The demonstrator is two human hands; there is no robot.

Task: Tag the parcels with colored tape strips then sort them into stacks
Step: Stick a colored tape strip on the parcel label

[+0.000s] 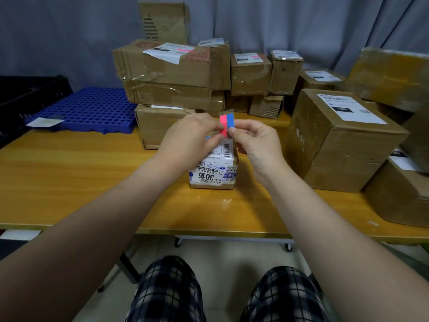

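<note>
Just above the small parcel [213,173], we hold a flat, glossy slip of pink and blue tape strips [227,123], its long axis upright. Our left hand [192,135] pinches the pink side, our right hand [255,142] the blue, fingers curled. Under them, the parcel is boxy brown cardboard, paper-labelled, on the smooth wooden table [69,177].

I see a yellow wooden table [69,182] before a grey curtain [58,31]. At its far left lies a blue perforated plastic panel [92,108], a white slip [44,122] on its near corner, a black crate [27,96] beside it. Plaid trousers [167,293] show below.
</note>
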